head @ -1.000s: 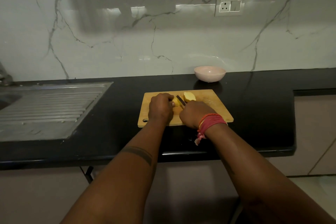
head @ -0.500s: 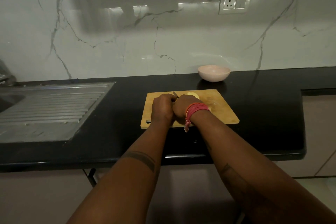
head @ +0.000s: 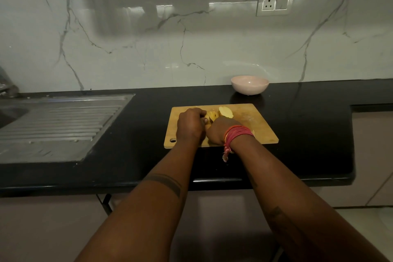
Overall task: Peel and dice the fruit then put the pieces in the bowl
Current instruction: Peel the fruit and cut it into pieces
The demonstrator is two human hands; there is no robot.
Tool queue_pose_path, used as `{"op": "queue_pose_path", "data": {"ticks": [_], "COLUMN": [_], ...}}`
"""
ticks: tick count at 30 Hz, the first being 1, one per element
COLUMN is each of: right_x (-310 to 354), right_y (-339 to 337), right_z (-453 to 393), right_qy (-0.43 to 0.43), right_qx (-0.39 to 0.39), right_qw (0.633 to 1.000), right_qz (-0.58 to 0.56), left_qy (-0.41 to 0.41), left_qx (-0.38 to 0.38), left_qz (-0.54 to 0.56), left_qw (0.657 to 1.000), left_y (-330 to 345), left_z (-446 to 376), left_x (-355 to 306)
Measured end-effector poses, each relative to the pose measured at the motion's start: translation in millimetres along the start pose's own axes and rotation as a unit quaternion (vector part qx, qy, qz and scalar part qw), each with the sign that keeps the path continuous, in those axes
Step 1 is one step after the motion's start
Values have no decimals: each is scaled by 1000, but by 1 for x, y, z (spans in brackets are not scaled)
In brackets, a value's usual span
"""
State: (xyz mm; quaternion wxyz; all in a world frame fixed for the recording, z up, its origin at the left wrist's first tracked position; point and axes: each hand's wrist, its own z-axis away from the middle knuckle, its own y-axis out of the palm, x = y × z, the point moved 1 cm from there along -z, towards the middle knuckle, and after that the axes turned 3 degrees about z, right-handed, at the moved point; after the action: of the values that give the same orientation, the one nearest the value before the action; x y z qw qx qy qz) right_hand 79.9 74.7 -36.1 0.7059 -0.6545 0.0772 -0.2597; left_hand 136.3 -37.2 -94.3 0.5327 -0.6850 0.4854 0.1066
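Observation:
Pale yellow fruit pieces (head: 225, 112) lie on a wooden cutting board (head: 255, 125) in the middle of the black counter. My left hand (head: 190, 124) curls over the left part of the fruit and holds it down. My right hand (head: 221, 132), with red threads on its wrist, sits close beside it, fingers curled round a knife whose handle and blade are mostly hidden. A pink bowl (head: 249, 84) stands behind the board by the wall; I see nothing inside it.
A steel sink drainboard (head: 59, 125) fills the counter's left side. The black counter (head: 308, 134) ends in a front edge near me and a step on the right. A wall socket (head: 274, 3) sits above the bowl.
My right hand moved in toward my left hand and now covers the knife blade that showed a second ago. More cut slices show beside the larger piece.

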Motion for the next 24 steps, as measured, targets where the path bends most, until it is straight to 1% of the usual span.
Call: {"op": "queue_pose_path", "data": {"ticks": [5, 11, 18, 24], "right_x": [-4, -16, -11, 2], "right_y": [2, 2, -7, -7], "right_z": [13, 26, 22, 9], "right_qy": [19, 40, 27, 13], "right_qx": [10, 30, -39, -26], "right_qw": [1000, 999, 998, 999], "right_qz": [-20, -2, -41, -25], "left_qy": [-4, -20, -43, -29], "left_qx": [-2, 7, 4, 12], "left_qz": [7, 20, 35, 27], "left_qw": [1000, 1000, 998, 999], "left_y": [-1, -2, -4, -4], "left_z": [1, 2, 2, 1], "left_x": [0, -3, -2, 0]}}
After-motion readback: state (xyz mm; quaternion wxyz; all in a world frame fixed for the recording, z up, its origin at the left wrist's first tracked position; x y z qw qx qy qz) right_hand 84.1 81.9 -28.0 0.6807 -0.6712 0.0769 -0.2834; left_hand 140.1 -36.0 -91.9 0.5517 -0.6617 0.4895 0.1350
